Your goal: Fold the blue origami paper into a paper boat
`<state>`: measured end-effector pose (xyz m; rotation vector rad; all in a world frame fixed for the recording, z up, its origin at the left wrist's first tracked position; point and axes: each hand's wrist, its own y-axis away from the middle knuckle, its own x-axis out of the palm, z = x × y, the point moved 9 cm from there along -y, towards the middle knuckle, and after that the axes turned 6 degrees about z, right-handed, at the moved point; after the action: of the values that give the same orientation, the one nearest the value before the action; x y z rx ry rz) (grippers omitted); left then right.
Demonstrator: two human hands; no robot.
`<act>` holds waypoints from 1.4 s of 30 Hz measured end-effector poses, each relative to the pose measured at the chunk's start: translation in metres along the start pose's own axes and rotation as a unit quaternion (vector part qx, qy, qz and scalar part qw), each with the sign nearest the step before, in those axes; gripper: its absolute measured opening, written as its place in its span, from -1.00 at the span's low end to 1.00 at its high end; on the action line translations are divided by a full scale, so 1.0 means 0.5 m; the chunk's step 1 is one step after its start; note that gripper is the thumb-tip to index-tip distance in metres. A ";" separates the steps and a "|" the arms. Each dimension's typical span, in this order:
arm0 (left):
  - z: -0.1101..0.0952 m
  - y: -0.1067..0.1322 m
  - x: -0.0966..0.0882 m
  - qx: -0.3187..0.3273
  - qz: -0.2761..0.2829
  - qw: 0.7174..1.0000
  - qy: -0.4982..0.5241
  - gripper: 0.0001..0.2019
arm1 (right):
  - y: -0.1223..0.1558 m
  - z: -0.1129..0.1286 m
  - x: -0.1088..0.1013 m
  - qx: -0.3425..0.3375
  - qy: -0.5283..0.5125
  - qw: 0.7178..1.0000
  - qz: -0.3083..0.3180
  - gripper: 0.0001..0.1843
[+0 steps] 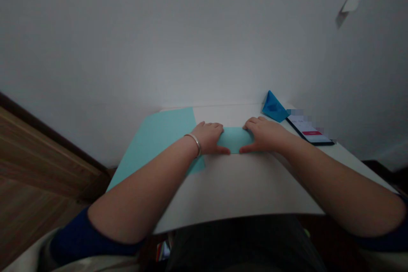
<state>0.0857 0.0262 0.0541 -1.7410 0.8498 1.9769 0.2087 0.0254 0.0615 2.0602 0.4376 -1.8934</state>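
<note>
A small rectangle of light blue paper, which looks folded, lies on the white table between my hands. My left hand is at its left end, thumb along the near edge and fingertips by the far edge. From the other end, my right hand grips it the same way, its thumb tip close to the left one. My palms and fingers cover both ends of the paper. A bracelet circles my left wrist.
Large light blue paper lies on the table's left side, partly under my left forearm. A folded blue paper shape stands at the back right, next to a tablet or phone. Behind the white table rises a wall.
</note>
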 end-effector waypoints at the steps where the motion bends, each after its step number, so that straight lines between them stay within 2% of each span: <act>1: 0.002 -0.002 0.005 0.007 0.008 1.000 0.006 -0.26 | 0.000 -0.002 0.001 -0.004 0.001 1.000 -0.001 -0.09; 6: 0.019 -0.009 0.027 0.027 0.042 0.998 0.025 -0.20 | 0.001 -0.008 0.011 -0.028 0.004 1.000 0.008 -0.11; 13: 0.045 -0.013 0.047 0.054 0.058 0.996 0.038 -0.15 | 0.005 -0.019 0.021 -0.035 -0.007 0.999 0.007 -0.10; 20: 0.063 -0.010 0.058 0.044 0.076 0.996 0.033 -0.12 | 0.009 -0.020 0.026 -0.044 0.000 0.999 0.003 -0.12; 24: 0.059 -0.006 0.053 0.038 0.076 0.995 0.054 -0.21 | 0.010 -0.015 0.022 -0.047 0.026 0.998 -0.008 -0.21; 27: 0.058 -0.007 0.042 0.024 0.045 0.998 0.045 -0.29 | 0.006 -0.008 0.015 -0.054 0.061 0.996 -0.031 -0.36; 30: 0.045 -0.003 0.014 0.028 -0.034 0.999 -0.001 -0.36 | 0.001 0.009 0.005 -0.082 0.083 0.991 -0.062 -0.50; 33: 0.008 0.004 -0.007 0.078 -0.086 0.992 -0.046 -0.49 | -0.003 0.026 -0.001 -0.105 0.079 0.989 -0.072 -0.58; 35: -0.013 0.005 -0.005 0.100 -0.071 0.991 -0.058 -0.58 | -0.004 0.034 -0.005 -0.112 0.069 0.989 -0.071 -0.61; 42: -0.044 0.001 -0.010 0.092 -0.062 0.989 -0.096 -0.69 | 0.010 0.071 -0.025 -0.145 0.023 0.987 -0.063 -0.57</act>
<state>0.1030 0.0119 0.0581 -1.4395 0.8086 1.8840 0.1779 0.0059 0.0715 1.9250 0.8189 -1.7318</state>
